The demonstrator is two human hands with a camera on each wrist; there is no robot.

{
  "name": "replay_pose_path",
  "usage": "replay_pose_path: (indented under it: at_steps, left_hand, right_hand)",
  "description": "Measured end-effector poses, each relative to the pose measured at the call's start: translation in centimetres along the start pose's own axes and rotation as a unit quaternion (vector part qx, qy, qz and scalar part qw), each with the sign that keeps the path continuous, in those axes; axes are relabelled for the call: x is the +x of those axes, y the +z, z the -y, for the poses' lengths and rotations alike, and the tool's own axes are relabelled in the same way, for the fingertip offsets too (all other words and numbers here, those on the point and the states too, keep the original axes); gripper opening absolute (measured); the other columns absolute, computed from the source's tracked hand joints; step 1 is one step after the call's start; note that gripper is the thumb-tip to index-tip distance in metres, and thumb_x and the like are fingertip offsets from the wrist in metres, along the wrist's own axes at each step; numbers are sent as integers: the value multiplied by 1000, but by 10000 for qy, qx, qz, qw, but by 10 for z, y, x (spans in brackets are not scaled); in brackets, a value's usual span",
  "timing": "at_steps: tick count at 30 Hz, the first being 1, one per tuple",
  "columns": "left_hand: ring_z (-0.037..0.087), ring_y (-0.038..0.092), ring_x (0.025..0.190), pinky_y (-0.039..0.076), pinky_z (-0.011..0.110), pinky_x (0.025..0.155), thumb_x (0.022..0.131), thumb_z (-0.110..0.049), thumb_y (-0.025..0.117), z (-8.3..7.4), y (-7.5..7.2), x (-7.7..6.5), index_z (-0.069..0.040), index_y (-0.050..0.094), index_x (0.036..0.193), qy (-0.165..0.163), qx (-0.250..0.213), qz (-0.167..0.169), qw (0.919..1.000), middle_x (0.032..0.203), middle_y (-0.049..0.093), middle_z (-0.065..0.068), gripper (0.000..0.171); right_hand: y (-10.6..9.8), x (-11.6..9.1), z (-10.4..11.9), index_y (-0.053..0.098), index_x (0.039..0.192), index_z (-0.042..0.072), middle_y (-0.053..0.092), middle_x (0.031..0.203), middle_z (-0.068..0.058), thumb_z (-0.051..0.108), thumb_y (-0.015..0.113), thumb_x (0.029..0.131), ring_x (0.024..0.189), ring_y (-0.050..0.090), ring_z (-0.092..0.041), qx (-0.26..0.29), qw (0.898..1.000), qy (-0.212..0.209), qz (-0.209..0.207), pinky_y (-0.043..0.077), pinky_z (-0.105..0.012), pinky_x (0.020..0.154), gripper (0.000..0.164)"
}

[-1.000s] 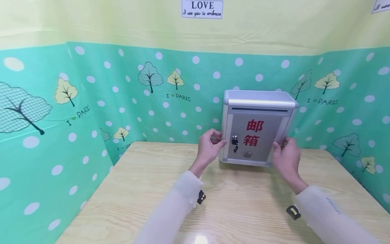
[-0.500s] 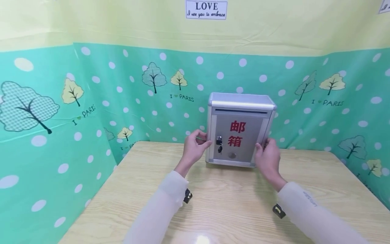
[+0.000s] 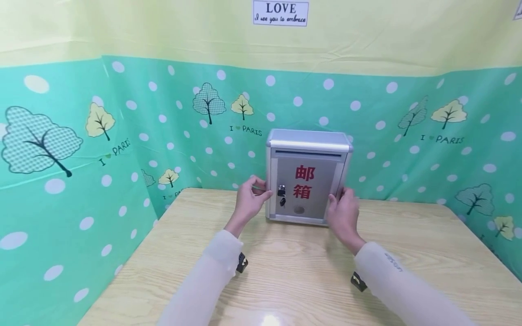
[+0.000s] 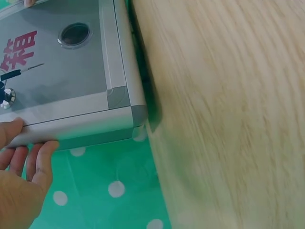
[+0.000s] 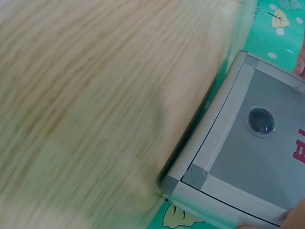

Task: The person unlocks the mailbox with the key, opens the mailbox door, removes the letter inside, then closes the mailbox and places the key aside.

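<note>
A silver metal mailbox (image 3: 307, 181) with red characters stands upright near the back of the wooden table. Its front has a slot (image 3: 308, 154) at the top, a lock (image 3: 281, 190) with a key (image 3: 283, 202) hanging from it, and a small round window (image 4: 75, 35) low down. My left hand (image 3: 249, 199) grips the box's left side frame, thumb toward the front and fingers along the side. On the opposite side my right hand (image 3: 344, 216) holds the right frame, its thumb on the front edge. The right fingers are partly hidden behind the box.
Behind the table (image 3: 171, 253) hangs a green and yellow curtain (image 3: 228, 149) printed with dots and trees. It also runs along the left and right sides. Black wrist straps (image 3: 242, 262) show under both pale sleeves (image 3: 204, 285).
Both hands have carried the mailbox leftward along the back of the table, from the right toward the middle. Their hold on it looks the same. The head view has shifted slightly.
</note>
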State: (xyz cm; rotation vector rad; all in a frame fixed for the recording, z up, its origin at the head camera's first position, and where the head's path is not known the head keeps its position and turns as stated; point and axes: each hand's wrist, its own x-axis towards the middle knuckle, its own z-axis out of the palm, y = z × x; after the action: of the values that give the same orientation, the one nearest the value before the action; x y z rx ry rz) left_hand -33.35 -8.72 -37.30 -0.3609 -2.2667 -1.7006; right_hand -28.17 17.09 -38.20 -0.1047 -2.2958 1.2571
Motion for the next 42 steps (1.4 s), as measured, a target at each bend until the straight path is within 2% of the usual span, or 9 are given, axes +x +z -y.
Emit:
replay_pose_path:
  at_steps: [5, 14, 28, 34, 42]
  left_hand:
    - [23, 68, 89, 63, 34, 73, 87, -8, 81, 3, -2, 0, -10, 66, 104, -71, -15, 4, 10000, 103, 69, 7, 22]
    - [24, 68, 88, 63, 34, 73, 86, -7, 82, 9, -1, 2, -7, 67, 103, 41, 24, -75, 10000, 101, 69, 8, 23]
    - [24, 69, 90, 63, 34, 74, 85, -6, 82, 12, 2, 2, -6, 66, 106, -130, -68, -145, 9998, 104, 69, 8, 26]
    - [25, 70, 94, 63, 32, 77, 87, -5, 81, 15, 7, 2, -4, 65, 110, -95, -1, -192, 9998, 106, 68, 10, 28]
    - [27, 70, 97, 63, 33, 79, 87, -6, 81, 14, 9, -1, -5, 65, 115, -284, -44, -396, 9988, 109, 69, 10, 32]
  right_hand:
    - [4, 0, 0, 38, 140, -11, 51, 130, -32, 12, 51, 107, 121, 53, -47, 34, 10000, 2, -3, 50, -57, 105, 42]
    - [7, 1, -1, 37, 143, -9, 50, 133, -31, 14, 50, 108, 125, 52, -47, -16, 10000, 57, -11, 49, -57, 107, 44]
    - [6, 4, -5, 36, 142, -11, 49, 135, -33, 13, 51, 108, 126, 51, -49, -29, 10000, -24, 36, 47, -58, 108, 44]
    - [1, 3, -6, 36, 143, -9, 49, 135, -31, 12, 51, 107, 126, 51, -48, -91, 9998, -3, 148, 49, -57, 107, 44]
    - [-2, 4, -8, 32, 149, -6, 48, 139, -30, 8, 51, 106, 128, 52, -46, -34, 9994, -69, 339, 53, -54, 103, 49]
